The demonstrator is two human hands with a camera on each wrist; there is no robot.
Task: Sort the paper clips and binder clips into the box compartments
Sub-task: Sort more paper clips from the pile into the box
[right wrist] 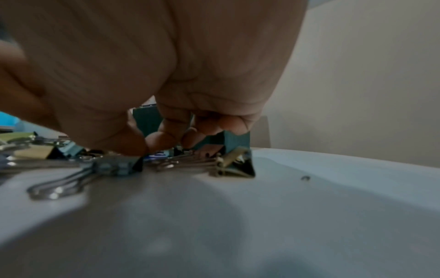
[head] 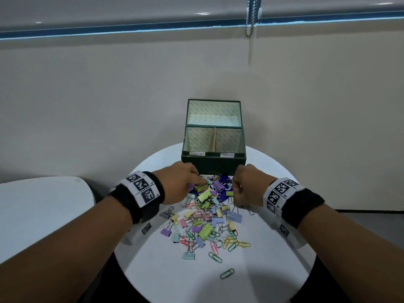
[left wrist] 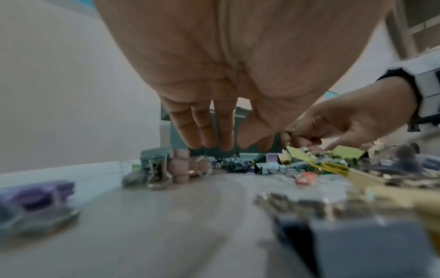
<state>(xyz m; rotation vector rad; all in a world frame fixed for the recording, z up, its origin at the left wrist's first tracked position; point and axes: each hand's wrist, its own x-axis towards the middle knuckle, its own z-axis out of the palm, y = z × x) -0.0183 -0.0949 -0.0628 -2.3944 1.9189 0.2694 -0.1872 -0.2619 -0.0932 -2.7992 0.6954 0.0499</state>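
A dark green box [head: 213,166] stands open at the table's far side, with two labelled front compartments that hold nothing I can see. In front of it lies a pile of pastel binder clips and paper clips [head: 207,217]. My left hand [head: 185,184] reaches into the pile's far left; its fingers [left wrist: 202,131] hang straight and hold nothing, close to a green binder clip [head: 201,187]. My right hand [head: 237,192] is curled at the pile's far right. Its thumb [right wrist: 129,148] presses on a small binder clip [right wrist: 114,166], and the curled fingertips pinch down there.
The round white table [head: 175,278] bears everything; two green paper clips [head: 227,273] lie apart near its front. A dark blue printed sheet [head: 225,186] lies under the far clips. Another white table [head: 43,204] stands to the left, and a wall rises close behind the box.
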